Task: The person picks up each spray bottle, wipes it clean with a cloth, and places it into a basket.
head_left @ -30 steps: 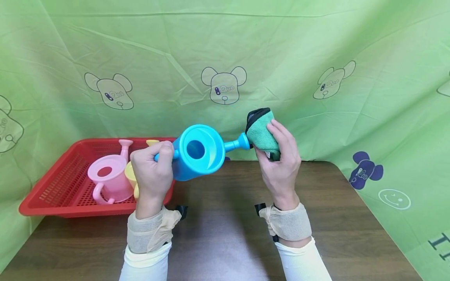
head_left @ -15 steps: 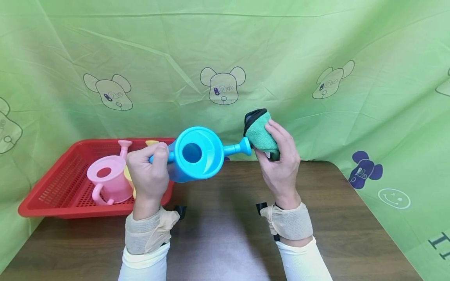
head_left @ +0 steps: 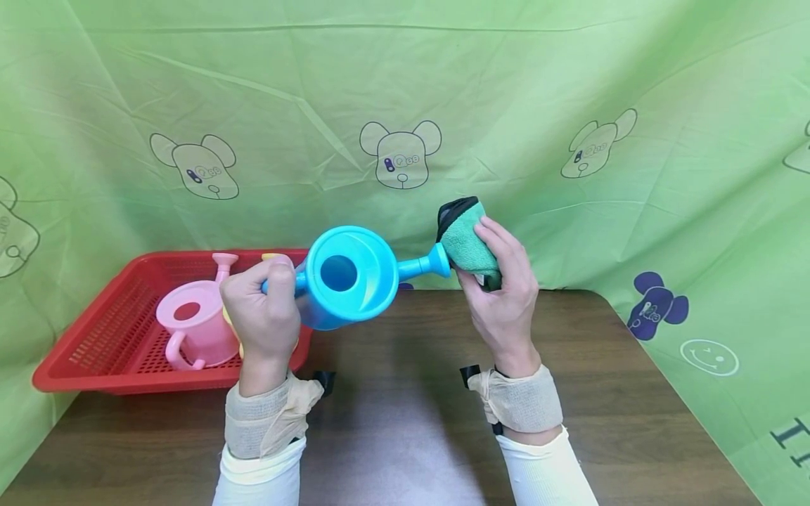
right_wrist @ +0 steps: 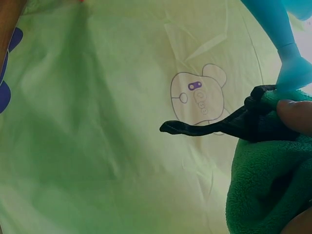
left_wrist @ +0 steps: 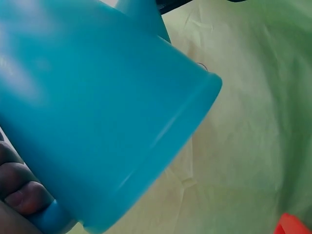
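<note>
My left hand grips the handle of a blue watering can, held in the air above the table. Its round top opening faces me, and its spout points right. In the left wrist view, the side of the watering can fills much of the picture, with curled fingers around the handle. My right hand holds a folded green cloth with black edging. The cloth touches the flared end of the spout. In the right wrist view, the spout end meets the green cloth beside my thumb.
A red plastic basket stands at the left on the brown wooden table. Inside it are a pink watering can and a yellow one, mostly hidden behind my left hand. A green printed curtain hangs behind and at the sides.
The blue watering can and my left hand have shifted slightly left. My right hand has followed a little to the left with the cloth, which stays at the spout end.
</note>
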A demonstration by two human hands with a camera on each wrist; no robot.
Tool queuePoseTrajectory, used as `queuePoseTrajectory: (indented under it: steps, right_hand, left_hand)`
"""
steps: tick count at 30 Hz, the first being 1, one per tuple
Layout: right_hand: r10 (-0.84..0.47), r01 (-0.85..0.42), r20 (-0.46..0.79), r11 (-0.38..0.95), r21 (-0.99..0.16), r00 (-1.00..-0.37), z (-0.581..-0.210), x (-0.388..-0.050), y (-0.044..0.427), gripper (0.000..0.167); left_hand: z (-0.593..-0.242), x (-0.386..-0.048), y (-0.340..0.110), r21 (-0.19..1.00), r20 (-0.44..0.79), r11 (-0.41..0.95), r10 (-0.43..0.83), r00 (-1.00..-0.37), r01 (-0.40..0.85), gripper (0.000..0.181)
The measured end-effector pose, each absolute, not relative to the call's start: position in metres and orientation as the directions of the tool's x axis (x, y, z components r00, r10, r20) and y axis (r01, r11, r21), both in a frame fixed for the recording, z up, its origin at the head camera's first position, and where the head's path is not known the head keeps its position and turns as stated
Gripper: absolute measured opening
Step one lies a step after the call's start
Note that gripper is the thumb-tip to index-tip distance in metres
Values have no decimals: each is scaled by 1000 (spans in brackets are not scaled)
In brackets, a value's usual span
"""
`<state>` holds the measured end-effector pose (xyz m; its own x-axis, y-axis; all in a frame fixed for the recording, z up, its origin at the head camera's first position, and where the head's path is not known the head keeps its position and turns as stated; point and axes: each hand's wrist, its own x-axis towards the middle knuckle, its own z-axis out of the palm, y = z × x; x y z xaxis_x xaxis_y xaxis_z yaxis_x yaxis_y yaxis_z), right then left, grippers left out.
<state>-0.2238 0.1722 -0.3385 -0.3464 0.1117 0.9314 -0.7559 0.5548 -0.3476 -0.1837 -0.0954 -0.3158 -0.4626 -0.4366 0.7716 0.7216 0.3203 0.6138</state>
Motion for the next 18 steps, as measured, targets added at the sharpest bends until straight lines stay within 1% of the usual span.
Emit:
queuePoseTrajectory:
  steps: [5,12,15,18]
  right_hand:
    - [115,-755,931,554,-349,-346,-339,-224,172,46]
    - [118,-762,934,548,-345,-338,-340,-224,171,46]
    - [107,-768,934,541,-342,-340,-341,-223,170,47]
    - [84,-776,934,533,-337,-348,-341,-223,169,47]
  left_hand:
    - [-316,-184,-95,606,767,306,-470,-437,734,46]
    - [-314,-182,-92,660,689,240,-570,-447,712,50]
    - [-313,-182,-91,681,642,182,-613,-460,709,51]
    - [-311,-183,-88,674,591,63,-643,-487,736,52]
